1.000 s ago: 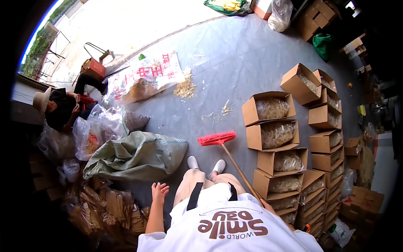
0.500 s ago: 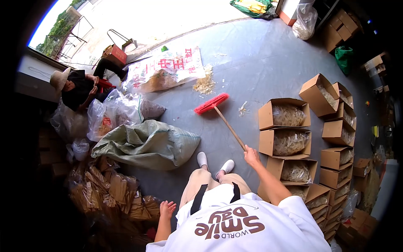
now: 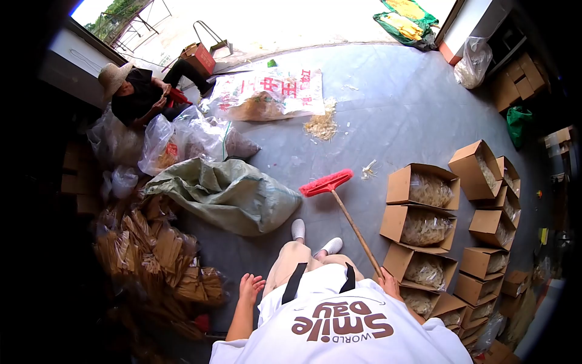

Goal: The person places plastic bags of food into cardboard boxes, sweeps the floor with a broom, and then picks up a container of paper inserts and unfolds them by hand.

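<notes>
My right hand (image 3: 389, 284) is wrapped round the wooden handle of a broom (image 3: 359, 233), close to my right side. The broom's red head with pink bristles (image 3: 327, 182) is ahead of my feet, beside the grey-green woven sack (image 3: 242, 200). My left hand (image 3: 250, 287) hangs at my left with fingers apart, holding nothing. It is nearest to a heap of brown flat pieces in clear plastic (image 3: 163, 255). A small pile of pale scraps (image 3: 321, 124) lies on the floor farther ahead, and a few white strips (image 3: 368, 170) lie right of the broom head.
Open cardboard boxes (image 3: 418, 227) filled with plastic-bagged pale material stand in rows at my right. At the left sits a person in a straw hat (image 3: 130, 91), beside clear plastic bags (image 3: 182, 136). A printed white sack (image 3: 273, 94) lies ahead. Green bags (image 3: 409, 21) are near the doorway.
My right hand has drawn back toward my body, pulling the broom nearer to my feet. My view has shifted slightly. The left hand stays empty.
</notes>
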`<state>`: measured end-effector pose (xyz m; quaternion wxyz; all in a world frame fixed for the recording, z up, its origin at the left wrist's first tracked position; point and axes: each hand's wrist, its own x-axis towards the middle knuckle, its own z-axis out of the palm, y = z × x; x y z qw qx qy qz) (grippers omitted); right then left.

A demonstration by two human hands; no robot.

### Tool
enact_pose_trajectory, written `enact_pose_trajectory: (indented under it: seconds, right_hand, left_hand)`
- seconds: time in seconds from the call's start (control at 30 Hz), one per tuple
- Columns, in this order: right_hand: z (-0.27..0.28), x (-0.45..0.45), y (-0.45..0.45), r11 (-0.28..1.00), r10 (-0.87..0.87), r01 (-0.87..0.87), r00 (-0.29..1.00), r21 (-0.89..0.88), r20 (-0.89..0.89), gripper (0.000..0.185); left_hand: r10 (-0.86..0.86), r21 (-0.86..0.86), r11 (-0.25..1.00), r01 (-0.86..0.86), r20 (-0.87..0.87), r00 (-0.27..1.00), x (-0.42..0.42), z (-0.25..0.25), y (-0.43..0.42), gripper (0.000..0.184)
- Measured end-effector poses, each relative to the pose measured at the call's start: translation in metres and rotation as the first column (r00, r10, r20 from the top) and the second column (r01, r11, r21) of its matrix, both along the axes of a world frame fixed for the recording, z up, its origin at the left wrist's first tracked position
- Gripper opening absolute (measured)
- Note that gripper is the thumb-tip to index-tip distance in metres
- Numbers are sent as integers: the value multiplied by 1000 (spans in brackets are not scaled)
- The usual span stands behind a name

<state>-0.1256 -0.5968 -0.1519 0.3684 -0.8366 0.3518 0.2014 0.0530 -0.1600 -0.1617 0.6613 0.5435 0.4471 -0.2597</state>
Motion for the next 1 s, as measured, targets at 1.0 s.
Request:
enact_pose_trajectory:
  seconds: [1.0]
  right_hand:
    - [17,-32,-16,968,-230,235,971,-92,70,38]
  left_hand:
    - [-139,131,977,165,-190,972,54,-42,-14,44]
